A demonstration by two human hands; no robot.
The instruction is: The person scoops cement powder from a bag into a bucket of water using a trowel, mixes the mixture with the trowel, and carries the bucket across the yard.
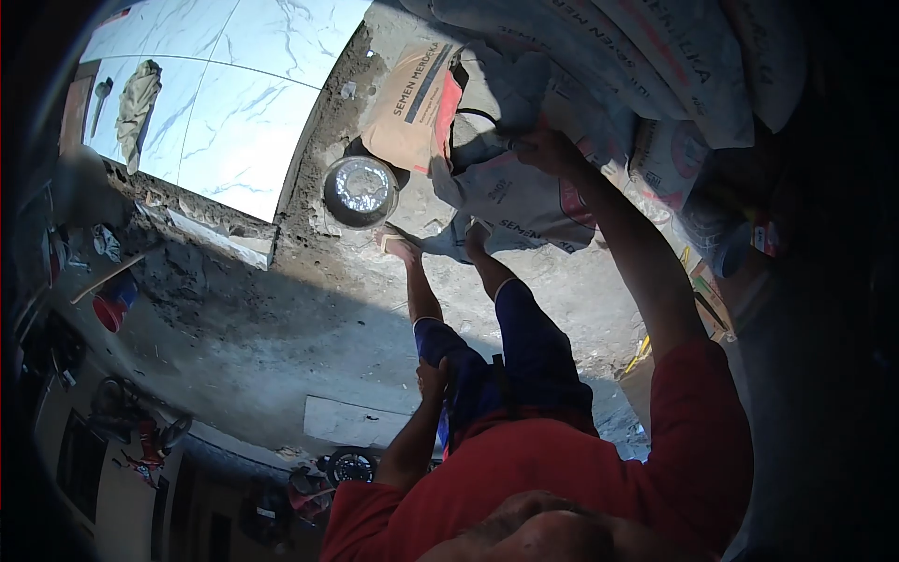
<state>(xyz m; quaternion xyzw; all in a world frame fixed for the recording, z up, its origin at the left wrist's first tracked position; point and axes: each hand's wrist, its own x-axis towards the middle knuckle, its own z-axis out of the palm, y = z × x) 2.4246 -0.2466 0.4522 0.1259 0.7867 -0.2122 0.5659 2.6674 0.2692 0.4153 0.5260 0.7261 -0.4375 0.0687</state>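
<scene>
My right hand [548, 153] reaches forward to an opened cement bag [524, 192]. Its fingers are closed at the end of something dark, next to a curved black rim [479, 116] over the bag's mouth; the kind of object is not clear. My left hand [433, 377] rests on my left thigh, over the blue shorts [459, 361], and holds nothing visible. A round bucket [328, 199] with a shiny, light-reflecting inside stands just ahead of my left foot. Between the bucket and the opened bag lies a brown cement bag [398, 117] printed "SEMEN MERDEKA".
More cement bags [646, 56] are stacked at the upper right. White marbled tiles [248, 122] with a crumpled cloth [139, 112] on them form a raised edge at the upper left. A red and blue container [112, 307] and a stick [117, 273] lie on the left.
</scene>
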